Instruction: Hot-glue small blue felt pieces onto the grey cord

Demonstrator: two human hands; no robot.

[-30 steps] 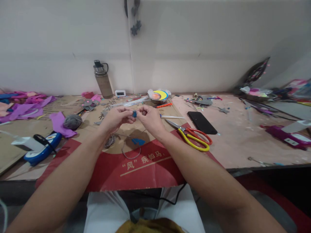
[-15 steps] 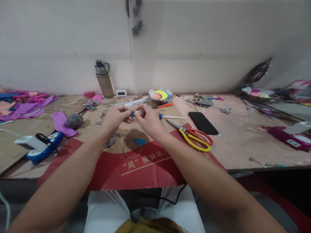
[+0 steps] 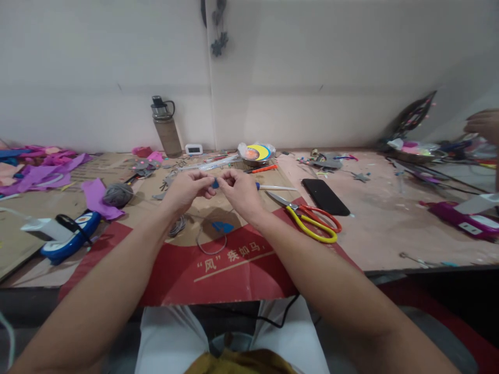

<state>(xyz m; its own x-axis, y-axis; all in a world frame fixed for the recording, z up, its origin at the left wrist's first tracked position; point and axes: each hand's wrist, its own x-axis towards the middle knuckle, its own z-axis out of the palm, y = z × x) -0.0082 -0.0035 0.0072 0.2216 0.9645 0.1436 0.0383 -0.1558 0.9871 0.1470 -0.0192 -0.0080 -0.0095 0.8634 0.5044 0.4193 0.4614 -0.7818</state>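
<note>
My left hand (image 3: pixel 187 189) and my right hand (image 3: pixel 238 190) meet above the middle of the table, fingers pinched together on a small blue piece (image 3: pixel 215 183) held between them. A thin grey thread (image 3: pixel 211 244) hangs from the piece and loops on the red and brown cardboard (image 3: pixel 218 270) below. Another small blue piece (image 3: pixel 222 227) lies on that cardboard under my hands. A coil of grey thread (image 3: pixel 178 225) rests beside my left forearm.
Yellow and orange scissors (image 3: pixel 310 221) and a black phone (image 3: pixel 325 197) lie right of my hands. A grey yarn ball (image 3: pixel 117 195), purple felt scraps (image 3: pixel 41 174), a blue glue gun (image 3: pixel 66 238) sit left. A bottle (image 3: pixel 166 127) stands by the wall. Another person's hand (image 3: pixel 483 124) shows far right.
My hands stay pinched on the blue piece, with small finger shifts. Another person's hand has come into view at the far right edge.
</note>
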